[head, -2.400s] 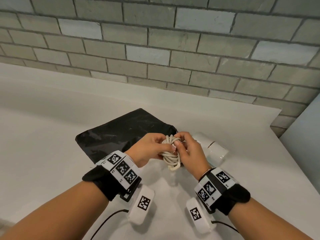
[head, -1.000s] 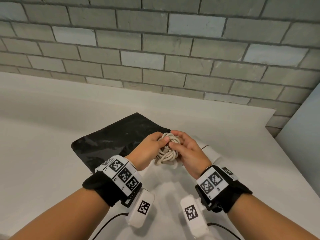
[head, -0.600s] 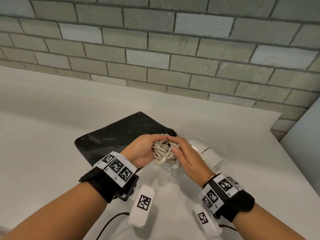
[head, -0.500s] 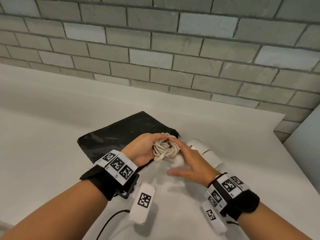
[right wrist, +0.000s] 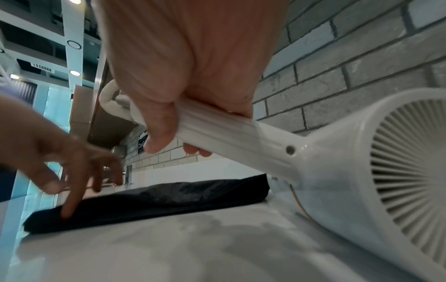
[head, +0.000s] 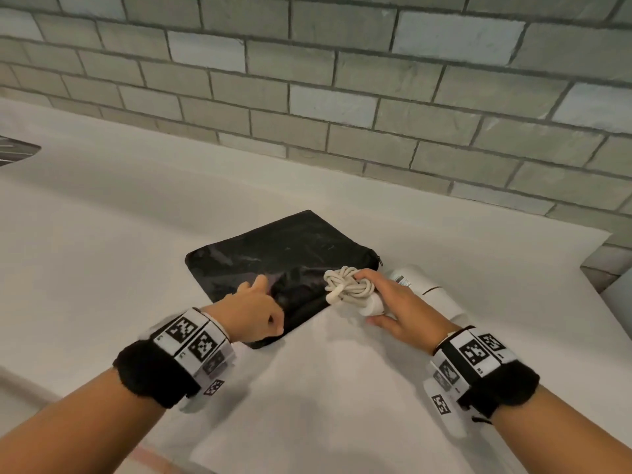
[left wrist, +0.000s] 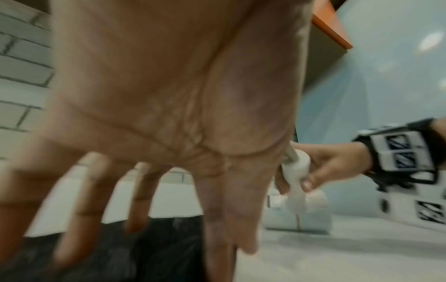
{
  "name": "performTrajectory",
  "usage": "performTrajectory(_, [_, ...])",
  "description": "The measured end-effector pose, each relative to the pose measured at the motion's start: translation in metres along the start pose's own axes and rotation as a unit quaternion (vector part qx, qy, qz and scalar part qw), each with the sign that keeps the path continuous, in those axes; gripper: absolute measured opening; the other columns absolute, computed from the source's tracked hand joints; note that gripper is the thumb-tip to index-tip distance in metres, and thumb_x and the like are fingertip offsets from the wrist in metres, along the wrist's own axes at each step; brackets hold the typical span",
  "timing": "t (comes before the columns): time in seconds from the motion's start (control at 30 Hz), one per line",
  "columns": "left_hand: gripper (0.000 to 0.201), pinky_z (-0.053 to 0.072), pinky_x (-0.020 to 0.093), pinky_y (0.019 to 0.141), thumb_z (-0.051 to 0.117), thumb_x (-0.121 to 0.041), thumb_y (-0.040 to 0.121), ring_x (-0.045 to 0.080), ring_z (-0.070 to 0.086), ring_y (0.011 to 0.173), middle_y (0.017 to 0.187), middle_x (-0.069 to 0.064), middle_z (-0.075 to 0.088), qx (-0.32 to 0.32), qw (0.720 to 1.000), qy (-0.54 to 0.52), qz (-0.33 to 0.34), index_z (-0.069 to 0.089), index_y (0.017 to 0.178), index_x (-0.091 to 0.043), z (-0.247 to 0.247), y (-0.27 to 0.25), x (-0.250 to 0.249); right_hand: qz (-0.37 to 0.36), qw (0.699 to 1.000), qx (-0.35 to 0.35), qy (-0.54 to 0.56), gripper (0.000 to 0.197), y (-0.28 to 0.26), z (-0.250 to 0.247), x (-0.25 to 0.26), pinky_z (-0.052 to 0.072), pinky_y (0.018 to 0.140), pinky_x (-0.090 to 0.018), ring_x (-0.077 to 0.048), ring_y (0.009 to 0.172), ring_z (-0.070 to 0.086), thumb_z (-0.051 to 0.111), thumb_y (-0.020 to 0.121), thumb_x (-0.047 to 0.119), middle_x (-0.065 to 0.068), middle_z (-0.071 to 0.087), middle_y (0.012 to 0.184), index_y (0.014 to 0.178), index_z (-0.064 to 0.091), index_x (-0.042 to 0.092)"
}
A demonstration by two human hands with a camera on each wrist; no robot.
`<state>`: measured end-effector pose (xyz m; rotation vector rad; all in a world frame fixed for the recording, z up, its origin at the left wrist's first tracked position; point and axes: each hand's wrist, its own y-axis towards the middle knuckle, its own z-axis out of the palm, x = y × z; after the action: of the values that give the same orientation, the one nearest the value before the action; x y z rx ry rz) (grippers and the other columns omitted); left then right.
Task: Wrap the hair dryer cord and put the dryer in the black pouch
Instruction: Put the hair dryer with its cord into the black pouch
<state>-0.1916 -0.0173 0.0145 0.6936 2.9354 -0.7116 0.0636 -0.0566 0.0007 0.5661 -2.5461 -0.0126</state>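
Note:
The white hair dryer [head: 427, 289] lies on the counter right of the black pouch [head: 273, 254], its handle raised off the surface. My right hand [head: 374, 304] grips the handle [right wrist: 217, 129], and the coiled, knotted cord [head: 345, 285] bunches at the handle's end by my fingertips. The rear grille [right wrist: 405, 181] faces the right wrist view, where the cord [right wrist: 113, 103] shows behind my thumb. My left hand [head: 260, 289] hovers over the pouch's near corner with fingers spread, one fingertip [right wrist: 66, 211] touching the pouch [right wrist: 156, 198] edge. The flat pouch [left wrist: 144, 248] shows under those fingers.
A white counter [head: 342, 388] runs back to a grey brick wall [head: 342, 97]. Its right edge drops off near a pale blue panel [head: 619, 295]. A dark object [head: 13, 152] sits at the far left edge of view.
My left hand has let go of the cord bundle and moved left over the pouch. My right hand slid from the bundle down onto the dryer handle and now holds it alone.

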Motion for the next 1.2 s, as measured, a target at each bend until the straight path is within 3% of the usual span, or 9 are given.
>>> performTrajectory(0.13, [0.034,0.043,0.042,0.093,0.040,-0.036,0.094,0.031,0.044,0.109,0.120,0.007,0.037,-0.029,0.995,0.059,-0.081,0.058,0.116,-0.017,0.016,0.001,0.008,0.012,0.998,0.008,0.064,0.058,0.001,-0.014,0.010,0.032,0.082,0.000,-0.001,0.102,0.047,0.064,0.082,0.014,0.019,0.048,0.118,0.118,0.028,0.043])
performTrajectory(0.33, [0.020,0.041,0.029,0.073,0.047,-0.013,0.092,0.026,0.056,0.097,0.112,0.008,0.052,-0.244,0.964,-0.021,-0.103,0.059,0.107,-0.005,0.012,0.013,0.034,-0.013,0.989,0.023,0.146,0.064,0.008,-0.027,0.034,0.037,0.092,-0.011,0.004,0.108,0.048,0.067,0.080,0.014,0.020,0.048,0.121,0.117,0.029,0.051])
performTrajectory(0.5, [0.039,0.044,0.028,0.080,0.051,0.007,0.080,0.028,0.054,0.098,0.122,0.009,0.051,-0.372,0.923,-0.097,-0.019,0.057,0.117,-0.004,0.007,0.009,0.047,-0.083,0.980,0.066,0.169,0.060,0.012,-0.028,0.076,0.034,0.098,-0.010,0.006,0.117,0.043,0.066,0.080,0.013,0.019,0.042,0.129,0.121,0.032,0.041])
performTrajectory(0.7, [0.033,0.035,0.001,0.075,0.064,-0.002,0.080,0.002,0.054,0.090,0.103,-0.010,0.050,-0.364,0.887,-0.256,0.124,0.060,0.107,-0.021,-0.004,-0.004,0.039,-0.158,0.964,0.071,0.201,0.058,0.032,-0.019,0.111,0.034,0.097,-0.010,0.003,0.118,0.044,0.066,0.081,0.008,0.012,0.044,0.129,0.120,0.033,0.034])
performTrajectory(0.8, [0.051,0.045,0.009,0.077,0.060,0.006,0.080,-0.001,0.058,0.089,0.102,-0.019,0.052,-0.357,0.846,-0.358,0.173,0.056,0.098,-0.042,-0.008,-0.015,0.046,-0.138,0.966,0.074,0.204,0.059,0.045,-0.014,0.107,0.035,0.097,-0.012,0.005,0.116,0.045,0.067,0.080,0.013,0.031,0.044,0.121,0.121,0.032,0.037])
performTrajectory(0.87, [0.064,0.049,0.025,0.083,0.058,0.010,0.080,0.012,0.056,0.096,0.105,-0.024,0.052,-0.345,0.826,-0.400,0.197,0.059,0.101,-0.051,-0.007,-0.021,0.055,-0.118,0.976,0.068,0.173,0.059,0.053,-0.010,0.100,0.038,0.095,-0.019,-0.002,0.110,0.047,0.065,0.079,0.018,0.026,0.045,0.116,0.120,0.030,0.039])
performTrajectory(1.0, [0.059,0.050,0.036,0.079,0.053,0.013,0.080,0.028,0.051,0.097,0.107,-0.024,0.049,-0.337,0.804,-0.440,0.215,0.059,0.109,-0.037,-0.009,-0.029,0.055,-0.071,0.991,0.081,0.076,0.060,0.066,-0.007,0.080,0.040,0.081,-0.016,-0.011,0.096,0.051,0.065,0.080,0.011,0.007,0.053,0.110,0.124,0.031,0.034])
performTrajectory(1.1, [0.054,0.046,0.017,0.069,0.049,0.014,0.078,0.006,0.054,0.083,0.110,-0.022,0.049,-0.368,0.823,-0.373,0.221,0.060,0.114,-0.025,-0.007,-0.030,0.043,-0.024,0.996,0.083,-0.021,0.059,0.081,0.015,0.076,0.043,0.086,-0.029,-0.020,0.103,0.054,0.065,0.080,0.011,-0.004,0.057,0.118,0.129,0.032,0.020])
performTrajectory(1.2, [0.052,0.037,0.003,0.070,0.047,0.014,0.074,-0.013,0.049,0.091,0.116,-0.010,0.049,-0.391,0.840,-0.306,0.221,0.060,0.118,-0.011,-0.002,-0.029,0.031,0.058,0.994,0.081,-0.033,0.056,0.094,0.017,0.069,0.042,0.098,-0.039,-0.026,0.115,0.053,0.063,0.082,0.016,-0.009,0.055,0.126,0.132,0.037,0.014])
